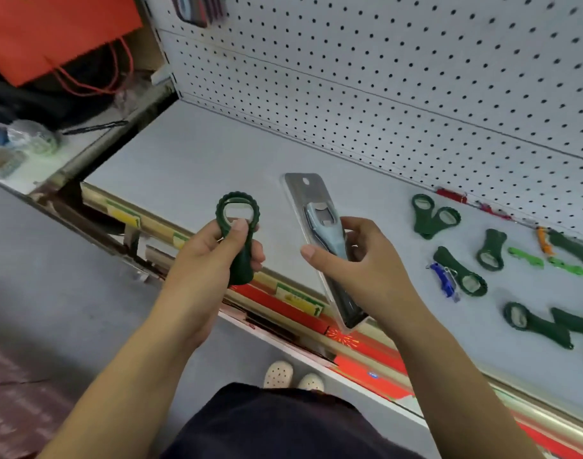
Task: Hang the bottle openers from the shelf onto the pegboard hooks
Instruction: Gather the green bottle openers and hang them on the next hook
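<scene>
1. The left hand is clamping its fingers and thumb around the handle of a dark green plastic bottle opener with a ridged round head, holding it upright above the front edge of the pale grey shelf.
2. The right hand is gripping a pale blue bottle opener sealed in a clear blister pack on a grey card, with the thumb on the front of the pack and the fingers curled behind it; the pack is tilting, its punched hang hole pointing up and away over the shelf.
3. The two held openers are sitting side by side, apart from each other, the green one to the left of the packed one.
4. More dark green bottle openers are lying loose on the shelf to the right of the right hand, some touching in pairs.
5. Among them a small blue opener is lying against one green piece, and bright green openers and an orange one are resting further right.
6. The white pegboard is rising from the back of the shelf, and dark packaged items are hanging at its top left.
7. A red paper bag with cord handles is showing beyond the left end of the shelf.
</scene>
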Demonstrator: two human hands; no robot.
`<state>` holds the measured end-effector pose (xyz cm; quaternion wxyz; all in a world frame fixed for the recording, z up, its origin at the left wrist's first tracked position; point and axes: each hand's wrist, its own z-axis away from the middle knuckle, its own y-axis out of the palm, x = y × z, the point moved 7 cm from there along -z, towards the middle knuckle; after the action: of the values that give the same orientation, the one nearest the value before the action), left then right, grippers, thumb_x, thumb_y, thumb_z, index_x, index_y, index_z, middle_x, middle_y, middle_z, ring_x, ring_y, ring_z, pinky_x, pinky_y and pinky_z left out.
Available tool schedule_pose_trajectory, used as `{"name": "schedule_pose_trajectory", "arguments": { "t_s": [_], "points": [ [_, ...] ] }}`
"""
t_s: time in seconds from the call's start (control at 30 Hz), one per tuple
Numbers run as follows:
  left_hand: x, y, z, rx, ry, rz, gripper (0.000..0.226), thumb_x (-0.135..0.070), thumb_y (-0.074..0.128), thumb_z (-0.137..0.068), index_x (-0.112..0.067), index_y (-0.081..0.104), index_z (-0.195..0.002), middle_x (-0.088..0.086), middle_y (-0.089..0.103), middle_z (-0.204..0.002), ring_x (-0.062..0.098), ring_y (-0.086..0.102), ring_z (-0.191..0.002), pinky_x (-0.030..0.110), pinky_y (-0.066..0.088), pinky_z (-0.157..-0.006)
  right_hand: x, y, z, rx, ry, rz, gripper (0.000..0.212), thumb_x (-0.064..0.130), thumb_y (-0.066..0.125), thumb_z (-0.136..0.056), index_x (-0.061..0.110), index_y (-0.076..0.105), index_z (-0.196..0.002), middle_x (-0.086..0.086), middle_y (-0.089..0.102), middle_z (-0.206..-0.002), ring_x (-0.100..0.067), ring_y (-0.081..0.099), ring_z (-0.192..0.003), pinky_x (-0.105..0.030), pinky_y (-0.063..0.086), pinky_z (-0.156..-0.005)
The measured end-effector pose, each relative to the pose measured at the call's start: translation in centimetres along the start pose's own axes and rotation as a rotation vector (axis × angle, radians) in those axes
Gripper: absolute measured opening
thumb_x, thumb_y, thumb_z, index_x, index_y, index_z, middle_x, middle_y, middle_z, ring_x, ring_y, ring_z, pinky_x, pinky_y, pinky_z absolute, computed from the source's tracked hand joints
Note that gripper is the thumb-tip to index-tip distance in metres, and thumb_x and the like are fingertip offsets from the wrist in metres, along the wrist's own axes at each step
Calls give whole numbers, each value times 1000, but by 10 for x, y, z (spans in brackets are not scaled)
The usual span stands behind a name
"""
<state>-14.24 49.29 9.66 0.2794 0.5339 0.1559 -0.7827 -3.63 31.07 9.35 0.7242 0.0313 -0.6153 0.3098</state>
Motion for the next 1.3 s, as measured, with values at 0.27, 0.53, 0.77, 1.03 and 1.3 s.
{"name": "schedule_pose_trajectory", "arguments": {
  "t_s": [0.27, 0.53, 0.77, 1.03, 1.3],
  "points": [
    [-19, -52, -18, -214, 59, 109, 24, -33, 54, -101, -14, 70, -103, -2, 77, -81, 8, 71, -75, 32, 50, -77, 69, 31, -29, 76, -236, -31, 65, 46, 87, -69, 42, 50, -123, 20, 64, -104, 9, 64, -91, -4, 49, -71],
    [-87, -103, -74, -219, 231, 246, 15, -24, 54, -103, -16, 67, -104, -1, 78, -85, 9, 72, -77, 34, 55, -79, 135, 93, -60, 55, -403, 6, 73, 38, 90, -70, 46, 44, -126, 29, 62, -104, 6, 66, -95, -7, 51, -74],
    [-167, -169, -139, -81, 339, 248, 16, -33, 57, -101, -21, 66, -102, 0, 73, -80, 15, 65, -74, 33, 53, -74, 201, 152, -89, -228, -581, 10, 90, 39, 90, -70, 46, 37, -143, 8, 57, -127, -16, 63, -117, -36, 58, -91],
    [-210, -187, -201, 153, 342, 273, 27, -45, 53, -100, -25, 67, -113, 1, 71, -84, 18, 63, -80, 38, 53, -84, 256, 195, -101, -443, -656, 9, 94, 38, 90, -69, 38, 38, -147, 3, 58, -127, -17, 63, -116, -30, 57, -89],
    [-202, -202, -224, 211, 232, 295, 49, -60, 38, -100, -26, 68, -118, 5, 78, -103, 25, 72, -103, 52, 48, -106, 285, 221, -100, -564, -687, 186, 98, 45, 88, -68, 28, 38, -151, 6, 52, -118, -10, 58, -109, -12, 50, -81]
  ]
}}
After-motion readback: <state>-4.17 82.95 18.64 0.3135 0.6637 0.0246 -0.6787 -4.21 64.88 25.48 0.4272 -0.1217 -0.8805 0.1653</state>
